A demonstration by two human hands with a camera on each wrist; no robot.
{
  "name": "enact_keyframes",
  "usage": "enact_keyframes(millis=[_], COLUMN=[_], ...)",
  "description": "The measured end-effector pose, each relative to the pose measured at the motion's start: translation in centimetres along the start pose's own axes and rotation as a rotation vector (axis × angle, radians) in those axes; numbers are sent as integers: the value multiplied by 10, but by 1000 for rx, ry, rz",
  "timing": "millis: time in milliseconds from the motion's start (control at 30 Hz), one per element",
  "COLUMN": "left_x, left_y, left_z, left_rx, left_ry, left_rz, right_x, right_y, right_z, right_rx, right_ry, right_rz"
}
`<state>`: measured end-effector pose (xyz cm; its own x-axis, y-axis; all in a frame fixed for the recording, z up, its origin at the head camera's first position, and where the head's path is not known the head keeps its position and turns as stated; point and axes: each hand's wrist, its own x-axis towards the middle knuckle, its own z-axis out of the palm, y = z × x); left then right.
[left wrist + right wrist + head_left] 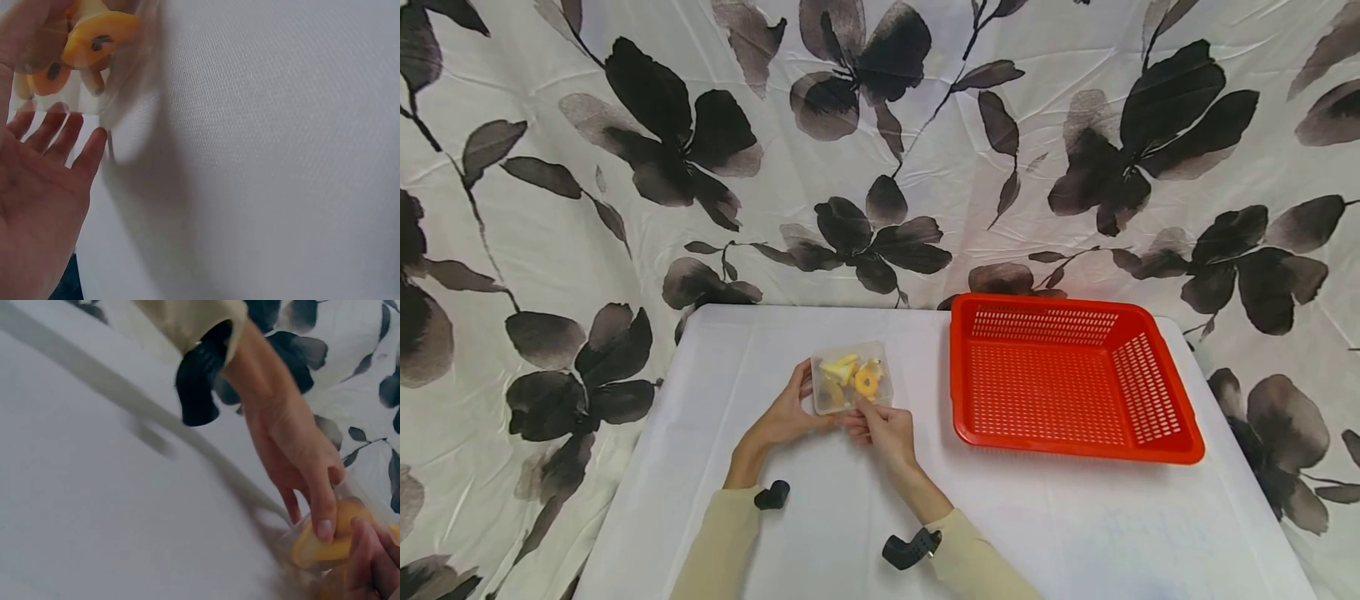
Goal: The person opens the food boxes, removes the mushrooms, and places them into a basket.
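Observation:
A small clear plastic box (880,350) is held between both hands over the white table. Inside lie several yellow and orange pieces: a ring-like one (867,382) with a dark centre and a paler yellow one (840,368). In the left wrist view, an orange piece (103,39) shows a dark spot through the plastic. My left hand (788,414) grips the box from its left side, fingers behind and thumb along the near side. At the near edge, my right hand (887,429) pinches the box, its thumb on top.
To the right stands a red perforated plastic basket (1078,450) with a wide rim. The white table (820,550) runs up to a floral cloth (865,125) hanging behind. Both wrists carry black devices (910,550) at the sleeve cuffs.

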<state>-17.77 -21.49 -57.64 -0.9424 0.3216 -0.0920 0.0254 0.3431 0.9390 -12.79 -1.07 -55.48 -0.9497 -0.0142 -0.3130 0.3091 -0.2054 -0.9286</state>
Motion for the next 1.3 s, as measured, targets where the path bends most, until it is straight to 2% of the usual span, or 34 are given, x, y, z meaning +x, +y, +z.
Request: enact_keyframes(millis=[267, 500, 667, 967, 1100, 1300], left_x=[1, 1, 0, 0, 0, 3], left_y=[-1, 0, 2, 2, 2, -2], left_z=[0, 0, 1, 0, 0, 1], left_rx=[-25, -57, -57, -45, -52, -66], left_ry=[-3, -5, -12, -1, -2, -6], left_rz=[46, 28, 44, 37, 25, 40], right_x=[-2, -3, -3, -24, -26, -25], right_y=[3, 4, 2, -29, -30, -32], right_z=[6, 9, 11, 18, 19, 17], right_rx=[-7, -20, -13, -15, -22, -20], right_ry=[84, 137, 168, 182, 191, 178], right_rz=[-61, -81, -92, -126, -124, -99])
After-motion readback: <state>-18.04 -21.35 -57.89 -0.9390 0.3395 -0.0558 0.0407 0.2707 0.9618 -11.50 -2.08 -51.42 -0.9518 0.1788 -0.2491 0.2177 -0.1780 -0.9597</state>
